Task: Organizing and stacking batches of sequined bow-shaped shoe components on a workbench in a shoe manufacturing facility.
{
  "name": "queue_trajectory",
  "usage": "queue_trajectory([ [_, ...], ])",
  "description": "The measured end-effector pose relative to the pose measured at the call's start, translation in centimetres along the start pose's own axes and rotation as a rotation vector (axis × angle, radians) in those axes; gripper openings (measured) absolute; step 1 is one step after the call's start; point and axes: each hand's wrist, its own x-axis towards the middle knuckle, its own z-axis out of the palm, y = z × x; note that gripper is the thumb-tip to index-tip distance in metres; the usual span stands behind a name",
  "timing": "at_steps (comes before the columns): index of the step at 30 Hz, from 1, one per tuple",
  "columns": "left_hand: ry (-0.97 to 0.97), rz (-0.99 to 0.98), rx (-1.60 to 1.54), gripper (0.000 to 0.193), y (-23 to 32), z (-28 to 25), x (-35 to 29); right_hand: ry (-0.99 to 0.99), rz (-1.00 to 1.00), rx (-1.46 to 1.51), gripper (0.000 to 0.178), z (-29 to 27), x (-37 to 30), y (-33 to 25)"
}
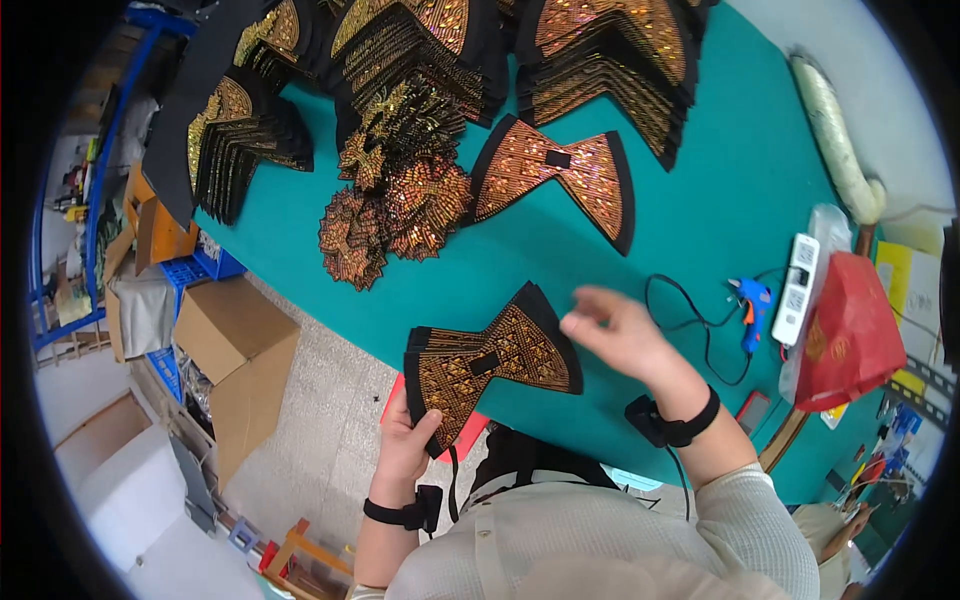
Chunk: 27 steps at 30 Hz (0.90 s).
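Observation:
My left hand grips the lower left end of a small stack of black bow-shaped pieces covered in gold sequins, its thumb on top. A dark patch crosses the stack's narrow middle. My right hand hovers just off the stack's right end, slightly blurred, fingers loosely bent and apart, holding nothing. Beyond, a single copper-sequined bow piece lies on the green table. To its left sits a pile of rounded sequined appliques.
Fanned stacks of sequined pieces fill the table's far side. At right are a blue glue gun with a black cable, a white power strip and a red bag. Cardboard boxes stand on the floor at left.

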Motion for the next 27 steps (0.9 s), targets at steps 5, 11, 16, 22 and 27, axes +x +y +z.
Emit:
queue_trajectory([
  [5,0.102,-0.11,0.122,0.041,-0.1,-0.1,1.8,0.77,-0.272,-0.425,0.062,-3.8,7.5,-0.7],
  [11,0.228,-0.148,0.169,0.038,0.1,1.2,2.7,0.703,0.089,-0.627,0.082,-3.5,10.8,-2.4],
  [16,0.27,-0.143,0.128,0.038,-0.4,0.8,2.4,0.676,0.153,-0.602,0.082,-3.8,11.4,-3.0],
  [22,0.195,-0.115,0.129,0.037,0.0,0.9,2.5,0.674,0.134,-0.385,0.065,-3.8,11.6,-2.3],
  [27,0.193,-0.112,0.166,0.037,0.1,1.0,2.3,0.598,0.078,-0.121,0.051,-4.2,11.0,-1.6],
])
